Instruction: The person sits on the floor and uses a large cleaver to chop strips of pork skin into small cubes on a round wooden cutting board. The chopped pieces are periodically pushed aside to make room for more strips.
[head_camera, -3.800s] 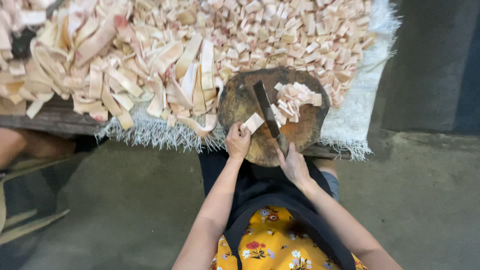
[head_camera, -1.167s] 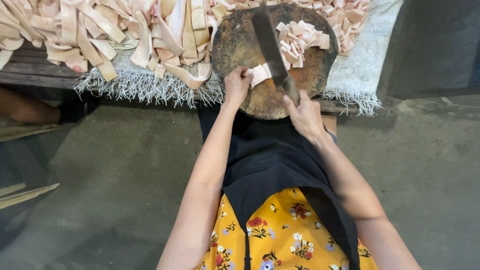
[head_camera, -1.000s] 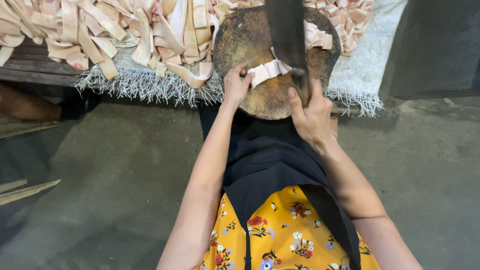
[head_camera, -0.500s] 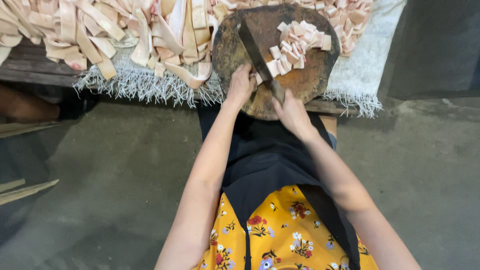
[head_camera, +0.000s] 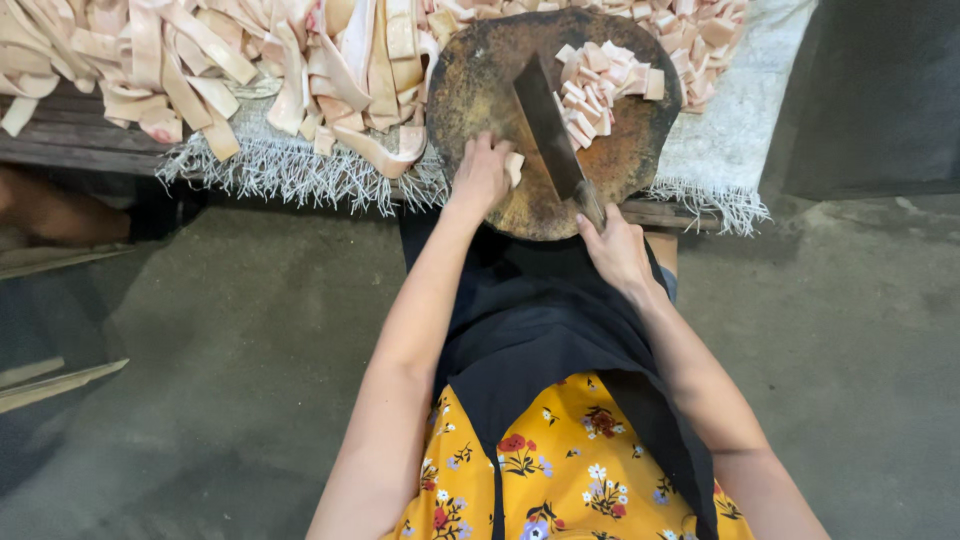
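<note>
The top edge of the view cuts off the far rim of the round wooden chopping block (head_camera: 500, 215) and most of the heaps behind it; the handle of the cleaver (head_camera: 548, 135) is buried inside the right hand (head_camera: 615, 250), so only its dark butt shows above the knuckles; what lies under the blade is hidden, and the fingertips of the left hand (head_camera: 482, 175) curl out of sight.

The left hand rests at about 8 o'clock on the block, fingers pressed together and bent down over a small pale strip piece (head_camera: 514, 166), whose end peeks out just beside the blade; the right hand sits at 5 o'clock, off the block's near rim, fingers wrapped tight about the handle. The cleaver is broad, dark and dull, running from 5 o'clock up toward 12, its flat blade lying across the middle of the block.

The block is dark brown, stained and worn. At 1 o'clock on it lies a heap of cut squares (head_camera: 605, 85), pinkish-white and blocky, touching the blade's right side. At 10 o'clock, beyond the block, long pale strips (head_camera: 250, 60) lie tangled on a fringed white cloth (head_camera: 300, 170); more small cubes (head_camera: 700, 30) spread at 2 o'clock. A black apron (head_camera: 540, 320) covers a yellow flowered garment (head_camera: 560, 470) below.
</note>
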